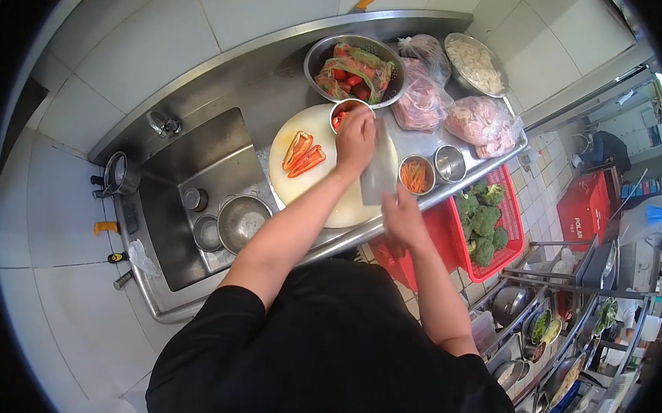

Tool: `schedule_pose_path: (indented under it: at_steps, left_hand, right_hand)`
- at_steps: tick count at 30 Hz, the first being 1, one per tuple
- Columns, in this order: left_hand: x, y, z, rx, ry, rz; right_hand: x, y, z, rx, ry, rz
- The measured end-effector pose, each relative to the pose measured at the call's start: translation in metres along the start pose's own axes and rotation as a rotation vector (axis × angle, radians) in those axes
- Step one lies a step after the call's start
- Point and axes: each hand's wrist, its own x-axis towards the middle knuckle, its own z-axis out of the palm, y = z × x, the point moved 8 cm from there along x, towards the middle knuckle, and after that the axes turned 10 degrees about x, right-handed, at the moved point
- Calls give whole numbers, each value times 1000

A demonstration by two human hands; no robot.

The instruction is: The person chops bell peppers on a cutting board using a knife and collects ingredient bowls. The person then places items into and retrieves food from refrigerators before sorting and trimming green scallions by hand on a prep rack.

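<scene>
My right hand (403,218) is closed round the handle of a cleaver, its broad blade (379,168) lying over the right part of the round white cutting board (327,203). At the board's far edge, my left hand (356,143) is at the rim of a small steel bowl (332,122) with red pepper pieces inside. Its fingers look curled together, but whatever they hold is hidden. Two cut red pepper pieces (298,152) lie on the board, left of my left wrist. Beside the cleaver stands a steel cup of carrot strips (416,175).
A colander (313,58) of bagged tomatoes, bagged raw meat (422,100) and a bowl of pale pieces (476,65) line the back. An empty steel cup (449,164) sits right. Left is a sink (169,221) with pots; below right, a red basket (518,233) holds broccoli (484,220).
</scene>
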Motion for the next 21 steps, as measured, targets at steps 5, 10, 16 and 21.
schedule_pose_path:
  at_steps: [5, 10, 16, 21]
  left_hand:
    - [34, -59, 0, 57, -237, -239]
    - [-22, -98, -87, 261, -475, -494]
    - [-79, -106, -117, 626, -565, -338]
    - [-80, -102, -114, 602, -525, -216]
  right_hand:
    - [10, -21, -34, 100, 73, 32]
    - [-31, 14, -74, 175, 144, 100]
    - [-69, 67, -76, 227, 185, 262]
    - [-72, 53, -39, 123, 28, 236]
